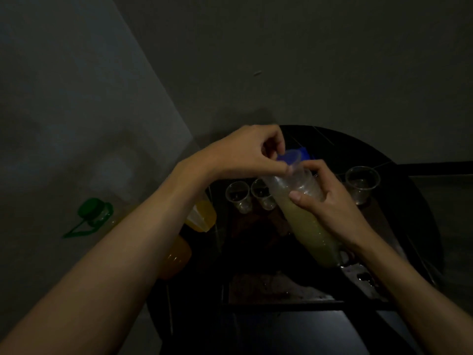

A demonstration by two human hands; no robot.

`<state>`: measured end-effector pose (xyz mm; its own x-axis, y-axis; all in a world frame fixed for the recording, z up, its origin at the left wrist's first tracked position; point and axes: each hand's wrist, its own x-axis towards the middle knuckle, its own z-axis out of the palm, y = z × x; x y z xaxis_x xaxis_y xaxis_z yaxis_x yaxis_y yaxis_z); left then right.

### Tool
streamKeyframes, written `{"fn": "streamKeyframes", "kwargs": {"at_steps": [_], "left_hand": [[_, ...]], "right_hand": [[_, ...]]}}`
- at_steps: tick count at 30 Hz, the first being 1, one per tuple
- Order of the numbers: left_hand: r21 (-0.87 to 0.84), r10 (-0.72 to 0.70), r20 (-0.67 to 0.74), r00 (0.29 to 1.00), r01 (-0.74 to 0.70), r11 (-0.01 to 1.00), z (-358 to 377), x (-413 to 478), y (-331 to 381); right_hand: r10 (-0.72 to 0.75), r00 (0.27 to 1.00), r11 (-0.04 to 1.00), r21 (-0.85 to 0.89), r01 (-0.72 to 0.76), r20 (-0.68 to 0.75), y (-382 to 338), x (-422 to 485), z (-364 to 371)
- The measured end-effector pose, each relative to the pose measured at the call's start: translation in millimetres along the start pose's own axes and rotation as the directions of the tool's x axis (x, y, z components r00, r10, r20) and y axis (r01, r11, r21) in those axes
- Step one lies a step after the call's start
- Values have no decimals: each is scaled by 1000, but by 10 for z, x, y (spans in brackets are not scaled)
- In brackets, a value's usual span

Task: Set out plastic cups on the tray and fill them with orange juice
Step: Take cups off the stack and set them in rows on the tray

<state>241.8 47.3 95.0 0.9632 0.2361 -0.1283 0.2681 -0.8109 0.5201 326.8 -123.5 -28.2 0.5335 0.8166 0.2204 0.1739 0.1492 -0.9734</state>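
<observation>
The round, dark tabletop (345, 144) carries everything; the light is too poor to make out the tray's edge. Above it a clear juice bottle (311, 234), holding pale yellow liquid in its lower part, leans with its mouth up and away from the person, probably so nothing spills while it is opened or closed. The right hand (330, 201) wraps the bottle's upper body, fingers curled round it to steady it. The left hand (245, 152) pinches the blue cap (290, 157) at the mouth; whether the cap is coming off or going on I cannot tell. Three clear plastic cups stand upright behind the bottle: two side by side (239, 197) (262, 194), one apart to the right (362, 184), all looking nearly empty and ready for pouring.
</observation>
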Motion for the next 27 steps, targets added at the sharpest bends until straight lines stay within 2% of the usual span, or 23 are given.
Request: {"fn": "streamKeyframes", "kwargs": {"at_steps": [3,8,10,12,16,20,23,27], "left_hand": [[-104,2,-109,994,-14,994,-207,-83,-60],[-153,4,-274,962,-47,987,-427,-400,-366],[-150,-42,-311,949,-5,989,-324,-541,-546],[-63,-70,-310,948,53,997,-116,-639,-697],[106,-27,-304,952,62,992,378,-675,-913],[258,-125,-241,962,187,948,699,-661,-1033],[284,-237,-187,953,283,916,845,-625,-1124],[310,-269,-209,940,325,894,1022,-591,-1198]], "right_hand": [[7,1000,999,-40,-8,-13,43,-7,-31],[38,998,999,-28,-40,-54,47,-6,-155],[47,997,999,-21,-48,-67,47,-6,-214],[65,995,998,2,-65,-76,44,-5,-249],[57,994,998,7,-56,-96,22,-26,-263],[45,995,999,23,-43,-90,16,-45,-277],[42,995,999,27,-39,-93,36,-51,-298],[38,995,999,26,-36,-97,88,-43,-316]]}}
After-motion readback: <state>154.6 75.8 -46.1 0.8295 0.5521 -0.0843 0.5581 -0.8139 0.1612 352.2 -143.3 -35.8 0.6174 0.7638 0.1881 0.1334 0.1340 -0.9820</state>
